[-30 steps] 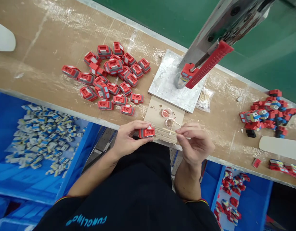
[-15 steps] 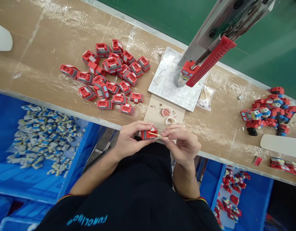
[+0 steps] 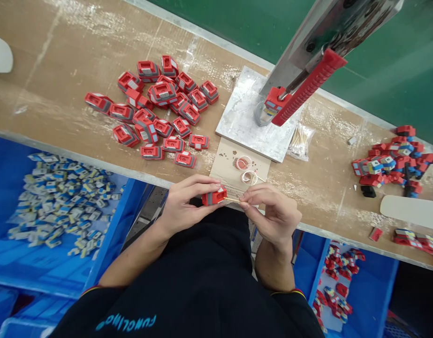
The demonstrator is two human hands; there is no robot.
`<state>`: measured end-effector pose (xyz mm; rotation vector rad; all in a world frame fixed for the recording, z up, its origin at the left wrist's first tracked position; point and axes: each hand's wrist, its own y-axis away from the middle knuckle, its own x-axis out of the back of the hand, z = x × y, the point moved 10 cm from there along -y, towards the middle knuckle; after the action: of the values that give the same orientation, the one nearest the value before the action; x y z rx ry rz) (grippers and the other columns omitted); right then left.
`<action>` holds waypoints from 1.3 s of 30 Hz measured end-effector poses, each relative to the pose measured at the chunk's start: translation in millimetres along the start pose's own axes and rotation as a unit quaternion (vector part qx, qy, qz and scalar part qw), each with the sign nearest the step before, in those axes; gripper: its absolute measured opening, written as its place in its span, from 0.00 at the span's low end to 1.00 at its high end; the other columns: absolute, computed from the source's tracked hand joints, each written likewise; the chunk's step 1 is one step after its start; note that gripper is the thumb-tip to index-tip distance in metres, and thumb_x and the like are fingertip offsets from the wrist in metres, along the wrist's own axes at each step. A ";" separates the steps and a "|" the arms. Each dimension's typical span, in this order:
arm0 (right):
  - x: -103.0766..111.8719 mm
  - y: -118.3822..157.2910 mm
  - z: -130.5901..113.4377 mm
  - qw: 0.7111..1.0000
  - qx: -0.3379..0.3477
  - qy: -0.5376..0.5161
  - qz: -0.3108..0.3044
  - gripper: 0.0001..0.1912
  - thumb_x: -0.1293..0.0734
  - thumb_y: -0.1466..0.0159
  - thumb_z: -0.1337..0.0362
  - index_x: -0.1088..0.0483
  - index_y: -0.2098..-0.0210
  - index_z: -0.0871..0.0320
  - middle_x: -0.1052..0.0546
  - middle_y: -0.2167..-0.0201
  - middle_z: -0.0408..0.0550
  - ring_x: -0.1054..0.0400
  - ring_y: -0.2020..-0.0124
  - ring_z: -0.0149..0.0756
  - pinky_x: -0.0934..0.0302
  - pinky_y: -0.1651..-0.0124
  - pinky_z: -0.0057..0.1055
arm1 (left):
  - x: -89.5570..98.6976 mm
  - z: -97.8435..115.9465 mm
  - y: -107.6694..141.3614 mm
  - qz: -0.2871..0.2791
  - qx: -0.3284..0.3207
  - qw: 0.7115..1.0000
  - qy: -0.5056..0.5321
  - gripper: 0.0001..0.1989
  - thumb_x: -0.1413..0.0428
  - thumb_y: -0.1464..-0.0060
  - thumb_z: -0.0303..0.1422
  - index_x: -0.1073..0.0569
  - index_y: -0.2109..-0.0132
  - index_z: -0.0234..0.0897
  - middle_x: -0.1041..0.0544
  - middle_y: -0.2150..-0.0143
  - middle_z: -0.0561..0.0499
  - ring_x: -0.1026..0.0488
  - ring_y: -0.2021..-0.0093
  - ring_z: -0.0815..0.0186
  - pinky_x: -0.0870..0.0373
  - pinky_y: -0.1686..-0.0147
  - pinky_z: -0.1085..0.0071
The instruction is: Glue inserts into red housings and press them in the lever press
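Observation:
My left hand [image 3: 186,202] is closed round a red toy vehicle body [image 3: 209,197], its hollow side turned partly up, at the table's front edge. Between the thumb and fingers of my right hand [image 3: 270,209] is a thin wooden stick [image 3: 232,200], perhaps a cotton swab. Its far tip meets the right end of the toy body; whether it touches cannot be seen. Just beyond my hands, two small round cups [image 3: 243,163] sit on a piece of cardboard [image 3: 223,164]. The farther cup holds something reddish, and a pale stick leans at the nearer one.
A press with a red handle [image 3: 309,87] stands on a metal plate [image 3: 233,115]. Many red toy bodies [image 3: 163,94] lie left; assembled toys [image 3: 395,162] lie right. A bag of swabs [image 3: 300,142] is beside the plate. Blue bins [image 3: 107,253] with parts stand below the table.
The toy body has tilted and shifted slightly left in my left hand. My right hand has moved a little right, drawing the stick's tip from the hollow to the body's end.

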<state>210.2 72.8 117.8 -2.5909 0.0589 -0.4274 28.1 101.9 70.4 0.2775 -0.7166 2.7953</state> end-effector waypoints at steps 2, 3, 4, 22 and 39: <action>0.5 -1.3 -1.5 1.000 0.002 0.021 -0.007 0.13 0.26 0.36 0.77 0.22 0.61 0.51 0.15 0.70 0.43 0.18 0.69 0.39 0.21 0.65 0.35 | 0.8 0.8 0.0 -0.001 0.001 1.000 -0.009 0.15 0.25 0.44 0.31 0.14 0.49 0.41 0.11 0.54 0.45 0.12 0.58 0.61 0.13 0.57 0.70; 0.4 -1.9 -2.5 0.999 0.004 0.032 -0.009 0.13 0.26 0.36 0.77 0.22 0.61 0.51 0.15 0.70 0.43 0.18 0.69 0.39 0.21 0.65 0.35 | 1.0 0.8 0.0 -0.002 0.003 1.000 -0.013 0.15 0.25 0.44 0.32 0.14 0.50 0.41 0.12 0.54 0.45 0.12 0.58 0.61 0.14 0.57 0.70; 0.5 -2.2 -3.6 0.999 0.008 0.043 -0.008 0.12 0.26 0.35 0.77 0.22 0.62 0.51 0.15 0.70 0.43 0.18 0.69 0.38 0.21 0.65 0.35 | 1.0 0.8 0.2 -0.004 0.005 1.000 -0.016 0.16 0.25 0.45 0.32 0.14 0.50 0.41 0.12 0.54 0.45 0.12 0.58 0.61 0.14 0.57 0.70; -1.8 -5.3 -12.4 0.997 0.041 0.061 -0.001 0.11 0.26 0.34 0.77 0.24 0.61 0.54 0.15 0.70 0.44 0.19 0.68 0.36 0.22 0.64 0.32 | -3.8 -1.3 1.0 -0.030 0.020 0.999 0.004 0.16 0.25 0.45 0.32 0.14 0.50 0.40 0.12 0.56 0.45 0.13 0.58 0.60 0.15 0.56 0.70; -4.8 -4.1 -14.4 0.999 0.038 0.001 -0.001 0.10 0.27 0.33 0.76 0.24 0.61 0.54 0.15 0.71 0.45 0.17 0.68 0.38 0.21 0.66 0.32 | -8.7 4.8 0.3 -0.047 0.014 0.999 0.008 0.15 0.25 0.45 0.29 0.15 0.50 0.38 0.12 0.55 0.44 0.12 0.57 0.61 0.15 0.54 0.71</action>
<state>201.0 70.0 130.3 -2.5171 0.0391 -0.4252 36.9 97.7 72.2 0.2852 -0.6424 2.7172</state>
